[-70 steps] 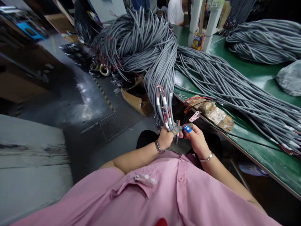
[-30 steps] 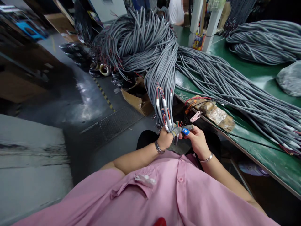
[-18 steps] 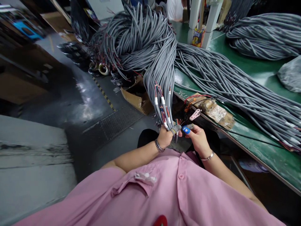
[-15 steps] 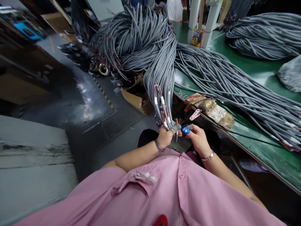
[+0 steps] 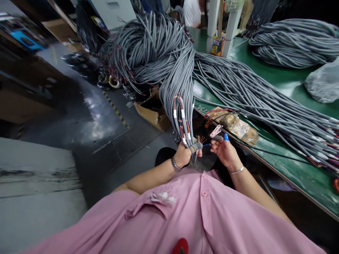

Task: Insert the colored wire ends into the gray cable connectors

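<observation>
My left hand point(image 5: 184, 155) is closed round the ends of several grey cables point(image 5: 187, 135), with grey covers on its fingers. Fanned coloured wires point(image 5: 200, 139) stick out above that grip, and a blue wire points to the right. Apart from the wires, my right hand point(image 5: 224, 151) is raised by the bench edge with its fingers loosely spread, a blue cover point(image 5: 226, 137) on the thumb. Nothing shows between its fingers. Just beyond its fingertips is a pink clothes peg point(image 5: 215, 131) at the bench edge. White sleeves band the cable ends.
A big heap of grey cables point(image 5: 153, 49) hangs over the bench corner. More cables point(image 5: 265, 98) stretch along the green bench point(image 5: 272, 150). A wooden block point(image 5: 239, 127) sits near its edge. A cardboard box point(image 5: 150, 113) stands on the floor below.
My right hand has moved away from the wires to the right, and its fingers have spread. The left hand keeps its hold on the cables. The view has shifted slightly.
</observation>
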`<action>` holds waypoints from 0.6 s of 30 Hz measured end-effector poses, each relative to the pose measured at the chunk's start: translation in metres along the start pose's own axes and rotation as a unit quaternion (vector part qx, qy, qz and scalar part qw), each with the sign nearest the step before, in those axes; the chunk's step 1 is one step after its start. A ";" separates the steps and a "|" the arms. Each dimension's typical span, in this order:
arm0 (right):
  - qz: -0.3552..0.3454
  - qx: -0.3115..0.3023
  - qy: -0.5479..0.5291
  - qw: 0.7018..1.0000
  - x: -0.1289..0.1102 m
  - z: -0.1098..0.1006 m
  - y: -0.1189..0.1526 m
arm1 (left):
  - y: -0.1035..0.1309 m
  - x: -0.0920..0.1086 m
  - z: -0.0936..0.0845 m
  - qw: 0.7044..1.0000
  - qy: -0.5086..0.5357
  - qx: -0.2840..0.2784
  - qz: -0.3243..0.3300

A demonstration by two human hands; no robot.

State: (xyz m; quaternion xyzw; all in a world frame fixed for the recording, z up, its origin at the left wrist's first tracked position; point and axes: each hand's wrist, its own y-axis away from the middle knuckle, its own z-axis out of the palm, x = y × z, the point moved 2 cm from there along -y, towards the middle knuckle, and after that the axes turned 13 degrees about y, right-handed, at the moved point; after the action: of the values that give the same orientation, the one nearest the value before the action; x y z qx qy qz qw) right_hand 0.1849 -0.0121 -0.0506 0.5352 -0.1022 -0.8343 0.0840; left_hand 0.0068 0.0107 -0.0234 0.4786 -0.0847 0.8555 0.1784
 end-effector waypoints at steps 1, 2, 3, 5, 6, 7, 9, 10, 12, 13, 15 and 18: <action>0.006 -0.004 -0.005 1.000 -0.004 0.000 -0.004 | -0.001 0.001 0.002 1.000 0.009 -0.011 -0.006; 0.003 -0.010 -0.003 1.000 -0.008 0.002 -0.007 | -0.003 0.003 0.003 1.000 0.013 -0.022 -0.013; -0.007 -0.017 0.004 1.000 -0.011 0.004 -0.010 | -0.005 0.004 0.006 0.999 0.015 -0.031 -0.021; -0.046 -0.012 0.024 0.999 -0.017 0.011 -0.013 | -0.009 0.005 0.010 0.998 0.016 -0.041 -0.035; -0.072 0.008 0.035 0.997 -0.018 0.014 -0.013 | -0.010 0.005 0.011 0.998 0.018 -0.043 -0.040; -0.100 0.041 0.048 0.993 -0.018 0.016 -0.013 | -0.012 0.005 0.013 0.998 0.020 -0.044 -0.045; -0.149 0.119 0.065 0.980 -0.017 0.018 -0.012 | -0.015 0.005 0.015 0.997 0.020 -0.050 -0.051; -0.161 0.142 0.057 0.975 -0.015 0.018 -0.012 | -0.016 0.004 0.016 0.997 0.022 -0.054 -0.052; -0.150 0.133 0.012 0.980 -0.012 0.019 -0.014 | -0.018 0.003 0.017 0.996 0.030 -0.063 -0.052; -0.134 0.110 -0.015 0.985 -0.011 0.020 -0.015 | -0.019 0.002 0.017 0.996 0.034 -0.065 -0.051; -0.101 0.067 -0.053 0.991 -0.011 0.022 -0.019 | -0.021 0.000 0.018 0.996 0.041 -0.067 -0.051; -0.086 0.055 -0.076 0.992 -0.012 0.023 -0.024 | -0.023 -0.004 0.019 0.996 0.042 -0.066 -0.051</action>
State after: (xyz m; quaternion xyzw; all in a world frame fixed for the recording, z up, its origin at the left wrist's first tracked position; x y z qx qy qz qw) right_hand 0.1683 0.0155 -0.0371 0.4811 -0.1072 -0.8697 -0.0258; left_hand 0.0327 0.0254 -0.0176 0.4328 -0.1092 0.8572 0.2567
